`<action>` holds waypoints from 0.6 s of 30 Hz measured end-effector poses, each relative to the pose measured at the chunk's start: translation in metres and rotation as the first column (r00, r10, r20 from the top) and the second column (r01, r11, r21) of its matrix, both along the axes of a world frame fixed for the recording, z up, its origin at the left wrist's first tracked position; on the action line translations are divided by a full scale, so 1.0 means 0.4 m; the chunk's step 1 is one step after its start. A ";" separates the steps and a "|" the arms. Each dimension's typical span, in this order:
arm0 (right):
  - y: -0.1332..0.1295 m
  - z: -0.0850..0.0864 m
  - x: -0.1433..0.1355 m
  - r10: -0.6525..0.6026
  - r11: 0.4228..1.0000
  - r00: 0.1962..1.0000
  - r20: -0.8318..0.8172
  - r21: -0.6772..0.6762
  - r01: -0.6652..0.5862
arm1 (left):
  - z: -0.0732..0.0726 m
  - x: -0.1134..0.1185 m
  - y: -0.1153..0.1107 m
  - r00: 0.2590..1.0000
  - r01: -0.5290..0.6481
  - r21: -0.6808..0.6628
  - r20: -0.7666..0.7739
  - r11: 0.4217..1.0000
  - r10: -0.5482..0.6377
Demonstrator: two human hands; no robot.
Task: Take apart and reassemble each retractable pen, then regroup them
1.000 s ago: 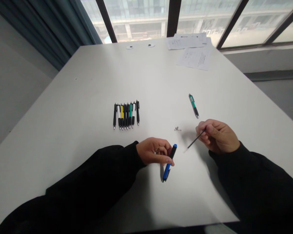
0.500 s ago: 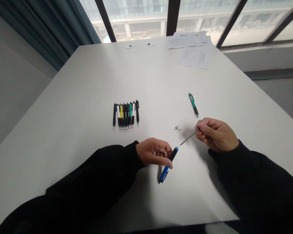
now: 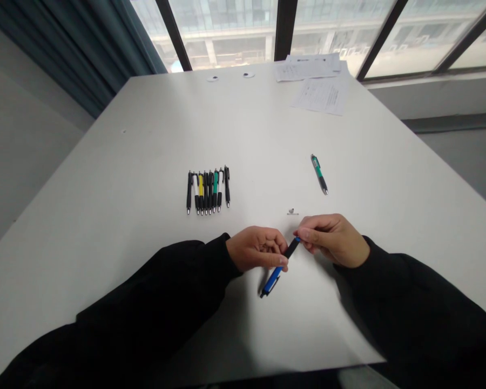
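My left hand [image 3: 260, 249] pinches a blue and black pen barrel [image 3: 274, 280] between thumb and fingers, its clip end pointing down toward the table's front. At the barrel's upper, blue-ringed end, my right hand [image 3: 332, 239] is closed, thumb against fingertips. The thin grey refill it holds is almost wholly hidden, inside the barrel or behind the fingers. Just beyond the hands lie small metal pen parts [image 3: 292, 212], a cone-like piece and a thin strip that looks like a spring. A green and black pen [image 3: 319, 174] lies farther off to the right.
Several pens [image 3: 208, 192], black, white, yellow and green, lie side by side in a row on the white table [image 3: 105, 216]. Paper sheets [image 3: 319, 96] rest at the far right edge. Two small white oval pieces [image 3: 248, 75] sit near the window.
My right hand has moved left and toward me, up to the barrel's end. The refill, visible in the gap before, has gone into the barrel. My left hand has stayed nearly still.
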State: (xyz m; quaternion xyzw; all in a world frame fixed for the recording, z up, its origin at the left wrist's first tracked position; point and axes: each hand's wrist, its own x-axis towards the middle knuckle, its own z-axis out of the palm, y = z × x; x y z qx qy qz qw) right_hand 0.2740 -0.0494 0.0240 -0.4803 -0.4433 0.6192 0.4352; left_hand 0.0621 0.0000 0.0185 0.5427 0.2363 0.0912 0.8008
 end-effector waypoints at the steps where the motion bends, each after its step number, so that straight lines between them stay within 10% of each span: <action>1: 0.001 0.002 0.001 -0.008 1.000 1.000 0.002 -0.010 0.008 | -0.002 0.001 -0.001 1.000 -0.020 -0.004 -0.004 1.000 0.020; 13: -0.001 0.021 -0.008 -0.046 0.999 0.986 0.159 0.022 0.043 | -0.009 0.014 -0.004 0.993 -0.112 0.012 -0.039 0.994 0.113; 18: 0.019 0.002 0.027 -0.162 0.952 0.896 0.414 0.305 0.031 | -0.012 0.010 0.002 0.993 -0.118 -0.038 0.005 0.992 0.118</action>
